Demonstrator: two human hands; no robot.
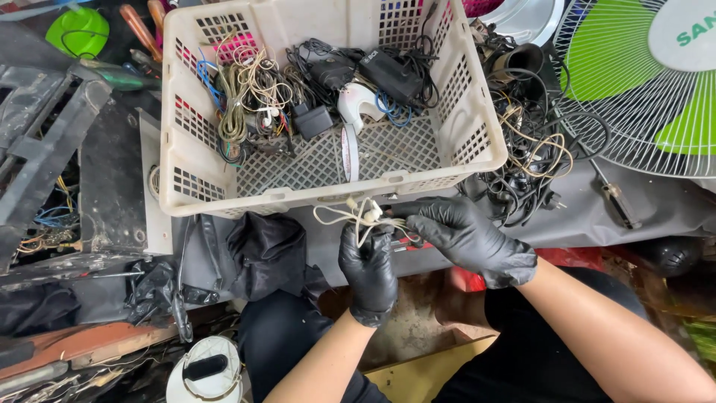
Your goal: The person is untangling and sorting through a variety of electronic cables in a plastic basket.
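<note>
At frame centre, the left hand [368, 272] in a black glove has its fingers curled tight around a bundle of pale cream wires [356, 215], whose loops stick out above the fist. The right hand [468, 237], also black-gloved, pinches the same bundle from the right; what sits between its fingertips is hidden. Just above stands a beige perforated plastic basket [328, 160] of tangled cables and black adapters. A green-bladed fan [641, 82] is cut off at upper right.
</note>
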